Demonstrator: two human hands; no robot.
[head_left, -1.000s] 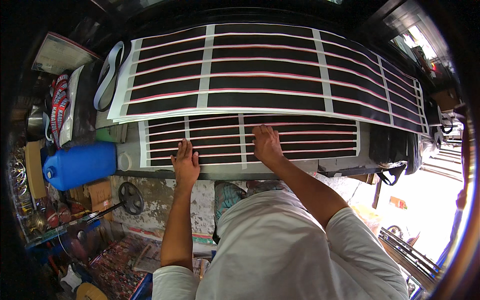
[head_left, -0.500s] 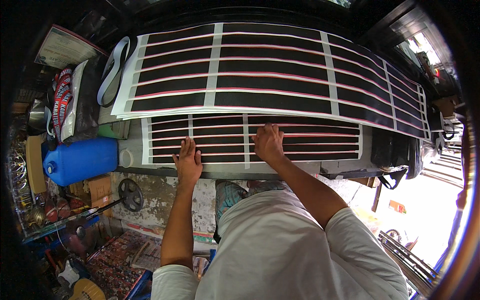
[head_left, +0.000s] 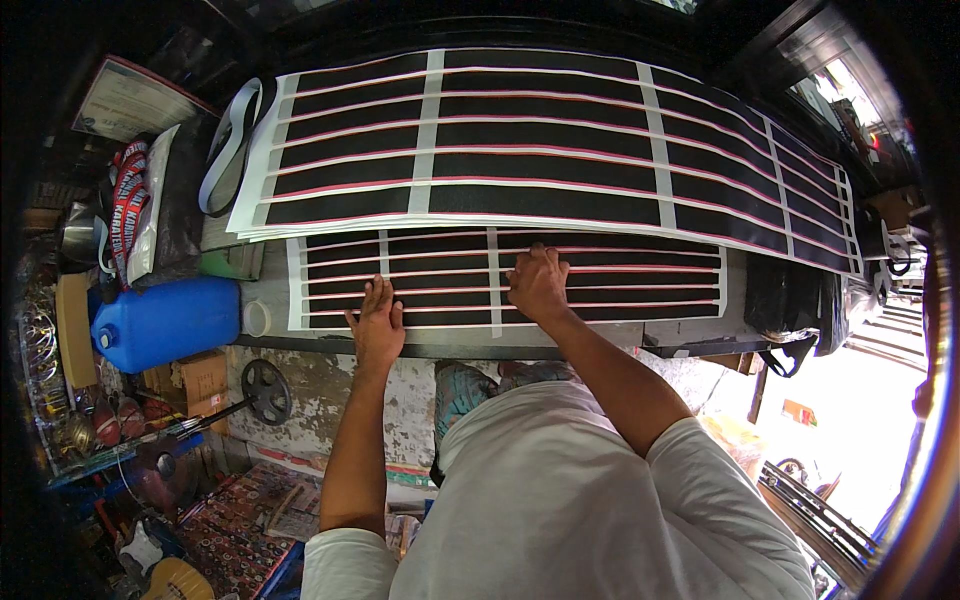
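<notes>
On the grey table (head_left: 272, 285), a smaller printed sheet (head_left: 640, 279) is laid flat near the front edge, its black bands divided by thin white and red lines and crossed by pale strips. Its far edge is overlapped by a stack of larger sheets (head_left: 545, 165) in the same pattern, by which most of the table's back part is covered. On the left part of the smaller sheet, the left hand (head_left: 378, 325) is rested palm down, its fingers extended and slightly parted, with nothing gripped. Just right of the second pale strip, the right hand (head_left: 540, 285) is set on the same sheet with its fingers bent and drawn together; whether anything is pinched beneath the fingertips cannot be told. To the left, a small white cup-like object (head_left: 257, 319) is placed between the sheet and a blue jerrycan (head_left: 175, 325). Behind these, a looped white band (head_left: 213, 185) is stood beside the stack, and a red lettered ribbon (head_left: 125, 205) is draped farther left. At the right, a black plastic-wrapped bundle (head_left: 785, 295) is placed beyond the smaller sheet's end.
</notes>
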